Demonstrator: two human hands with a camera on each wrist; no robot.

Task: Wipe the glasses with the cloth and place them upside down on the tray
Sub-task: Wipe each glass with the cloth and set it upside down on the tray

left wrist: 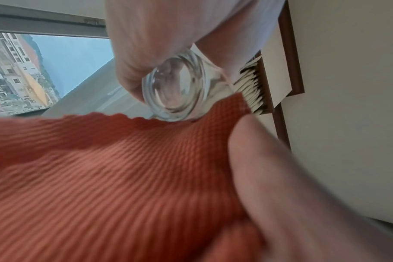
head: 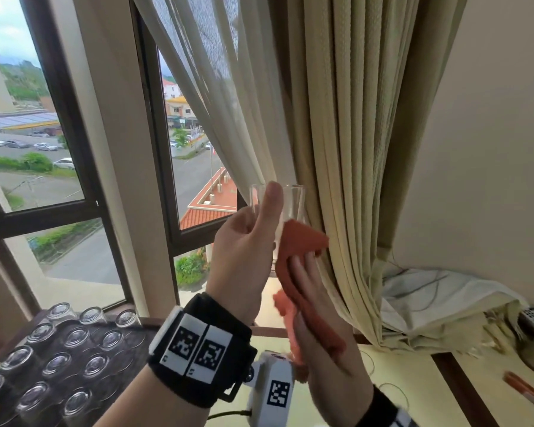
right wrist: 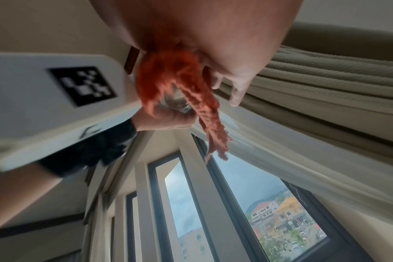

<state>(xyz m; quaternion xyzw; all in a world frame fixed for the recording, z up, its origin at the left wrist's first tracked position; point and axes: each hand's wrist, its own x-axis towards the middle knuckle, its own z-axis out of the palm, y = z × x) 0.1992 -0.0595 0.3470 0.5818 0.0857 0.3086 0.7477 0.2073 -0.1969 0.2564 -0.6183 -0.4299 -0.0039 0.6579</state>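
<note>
1. Head view, far left: the tray (head: 142, 349) is carrying rows of upturned glasses (head: 56, 362), each standing rim down beside the window (head: 43, 143).
2. Left of centre, the left hand (head: 244, 248) is holding the glass (head: 285, 208) upright in the air in front of the curtain (head: 336, 149), well above the tray. The thumb is lying up the near wall of the glass, its tip near the rim; the remaining fingers are curling round the far side.
3. Left wrist view: the thick base of the glass (left wrist: 175, 86) is showing between the curled fingers (left wrist: 132, 74) above and the cloth (left wrist: 115, 177) below.
4. Right of the glass, the orange cloth (head: 302, 241) is lying against the lower right wall of the glass.
5. The right hand (head: 321, 322) is backing the cloth, its fingers extended and close together, pressing the fabric to the glass; the loose end is hanging along the palm.
6. Right wrist view: the cloth (right wrist: 180, 85) is bunching round the glass (right wrist: 175, 104), and the fingertips (right wrist: 236, 99) of the right hand (right wrist: 213, 35) are showing past its edge.
7. Far right, a table (head: 413, 380) is bearing crumpled fabric (head: 444, 303).
</note>
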